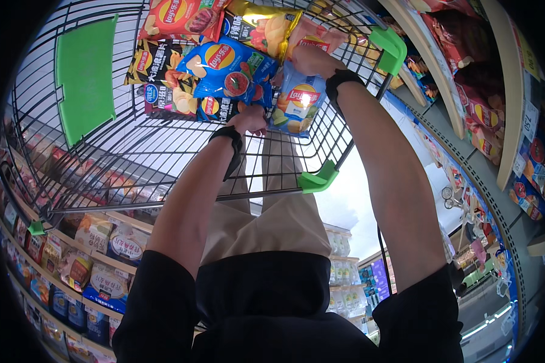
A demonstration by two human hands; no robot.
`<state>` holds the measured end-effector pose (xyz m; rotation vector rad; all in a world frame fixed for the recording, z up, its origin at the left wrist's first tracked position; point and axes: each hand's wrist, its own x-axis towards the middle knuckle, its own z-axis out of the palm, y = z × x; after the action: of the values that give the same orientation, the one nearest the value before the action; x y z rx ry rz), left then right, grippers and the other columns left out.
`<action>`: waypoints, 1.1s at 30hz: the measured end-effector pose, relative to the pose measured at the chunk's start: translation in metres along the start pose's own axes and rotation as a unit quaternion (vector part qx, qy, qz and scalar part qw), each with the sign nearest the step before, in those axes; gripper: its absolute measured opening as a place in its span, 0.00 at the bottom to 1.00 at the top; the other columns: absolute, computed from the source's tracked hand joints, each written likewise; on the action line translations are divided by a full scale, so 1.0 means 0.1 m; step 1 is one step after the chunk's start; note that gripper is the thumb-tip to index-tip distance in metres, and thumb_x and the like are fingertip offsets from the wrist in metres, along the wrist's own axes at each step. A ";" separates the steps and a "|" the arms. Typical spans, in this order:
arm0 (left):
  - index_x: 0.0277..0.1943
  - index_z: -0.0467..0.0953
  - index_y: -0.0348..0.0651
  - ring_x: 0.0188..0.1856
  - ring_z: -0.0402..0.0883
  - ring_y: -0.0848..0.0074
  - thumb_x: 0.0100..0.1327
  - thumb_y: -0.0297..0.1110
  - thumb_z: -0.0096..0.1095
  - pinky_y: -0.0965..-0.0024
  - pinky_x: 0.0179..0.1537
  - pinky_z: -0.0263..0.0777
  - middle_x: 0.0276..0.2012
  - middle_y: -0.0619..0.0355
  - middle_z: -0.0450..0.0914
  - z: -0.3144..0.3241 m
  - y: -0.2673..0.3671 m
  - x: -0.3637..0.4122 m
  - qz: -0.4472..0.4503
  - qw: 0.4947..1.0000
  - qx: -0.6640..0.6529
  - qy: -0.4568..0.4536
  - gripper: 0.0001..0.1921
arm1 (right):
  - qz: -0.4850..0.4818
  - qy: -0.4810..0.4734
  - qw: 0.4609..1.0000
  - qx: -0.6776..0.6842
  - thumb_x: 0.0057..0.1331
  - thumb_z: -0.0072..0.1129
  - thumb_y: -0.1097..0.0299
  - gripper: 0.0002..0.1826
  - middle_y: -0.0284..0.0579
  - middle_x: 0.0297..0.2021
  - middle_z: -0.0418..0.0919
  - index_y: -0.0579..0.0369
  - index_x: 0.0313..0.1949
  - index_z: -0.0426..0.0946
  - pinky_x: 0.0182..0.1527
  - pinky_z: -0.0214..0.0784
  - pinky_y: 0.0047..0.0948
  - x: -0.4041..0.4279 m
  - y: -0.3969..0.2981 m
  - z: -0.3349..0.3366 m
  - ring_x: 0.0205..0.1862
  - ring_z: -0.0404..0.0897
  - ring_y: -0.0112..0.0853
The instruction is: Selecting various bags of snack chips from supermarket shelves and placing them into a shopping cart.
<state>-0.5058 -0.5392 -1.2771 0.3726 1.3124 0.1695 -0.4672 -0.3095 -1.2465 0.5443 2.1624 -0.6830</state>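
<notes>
Several potato chip bags lie heaped in a wire shopping cart [131, 159] before me. My left hand [250, 120], its fingers curled, is at the near edge of the heap. It touches the bags beside a black Lay's bag [215, 109] and below a bright blue Lay's bag [225, 61]. My right hand [315, 63] is at the top end of a light blue Lay's bag [298, 102], with a pink Lay's bag [315, 38] just beyond. Its fingertips are hidden, so its grip is unclear. Both wrists wear black bands. A red Lay's bag [181, 18] and a gold-and-black bag [263, 27] lie farther in.
The cart has green corner guards [320, 178] and a green panel [86, 79] on its left side. Shelves of packaged goods [104, 245] stand at left. At right, more chip bags [481, 109] fill slanted shelves close to the cart.
</notes>
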 end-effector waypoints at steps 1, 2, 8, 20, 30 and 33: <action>0.38 0.78 0.34 0.26 0.82 0.76 0.61 0.27 0.54 0.77 0.25 0.75 0.27 0.55 0.84 -0.01 -0.02 0.01 0.023 1.000 0.003 0.017 0.07 | -0.013 0.017 1.000 0.005 0.59 0.48 0.71 0.14 0.60 0.39 0.80 0.61 0.41 0.78 0.42 0.73 0.41 0.00 0.00 0.00 0.42 0.80 0.49; 0.38 0.78 0.34 0.26 0.82 0.76 0.61 0.27 0.54 0.77 0.25 0.75 0.27 0.55 0.84 -0.01 0.01 0.00 0.024 1.000 0.004 0.014 0.07 | -0.022 0.032 0.999 0.011 0.60 0.47 0.69 0.13 0.60 0.35 0.80 0.62 0.38 0.78 0.39 0.72 0.41 -0.02 0.03 0.01 0.38 0.80 0.49; 0.39 0.80 0.34 0.25 0.80 0.77 0.53 0.38 0.66 0.74 0.27 0.74 0.25 0.57 0.83 -0.14 0.06 -0.10 0.076 0.989 0.122 -0.036 0.16 | -0.064 0.007 0.998 0.008 0.57 0.54 0.66 0.14 0.58 0.32 0.80 0.61 0.38 0.80 0.36 0.73 0.40 -0.07 0.05 -0.08 0.34 0.81 0.47; 0.47 0.77 0.37 0.46 0.79 0.65 0.46 0.46 0.71 0.66 0.46 0.73 0.47 0.49 0.79 0.00 -0.19 0.12 0.060 0.973 0.222 -0.017 0.28 | -0.072 -0.085 0.994 -0.008 0.50 0.60 0.71 0.19 0.58 0.36 0.81 0.60 0.44 0.78 0.42 0.73 0.38 -0.05 0.00 -0.04 0.39 0.81 0.44; 0.46 0.77 0.36 0.37 0.81 0.70 0.48 0.44 0.71 0.68 0.33 0.75 0.38 0.51 0.81 -0.06 -0.10 -0.01 0.062 0.983 0.170 -0.021 0.25 | -0.045 -0.083 0.996 0.001 0.58 0.54 0.67 0.12 0.46 0.36 0.81 0.53 0.41 0.77 0.40 0.71 0.34 0.12 0.18 0.09 0.38 0.79 0.37; 0.39 0.81 0.37 0.36 0.82 0.69 0.48 0.43 0.70 0.67 0.33 0.75 0.32 0.51 0.83 -0.06 -0.15 -0.03 0.101 0.981 0.164 -0.002 0.20 | -0.009 -0.065 0.998 -0.017 0.59 0.53 0.68 0.12 0.46 0.37 0.81 0.52 0.42 0.77 0.42 0.70 0.34 0.12 0.13 0.09 0.40 0.79 0.36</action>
<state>-0.5133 -0.5533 -1.2808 0.7876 1.2990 0.1212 -0.4621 -0.3032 -1.2646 0.4511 2.0565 -0.6718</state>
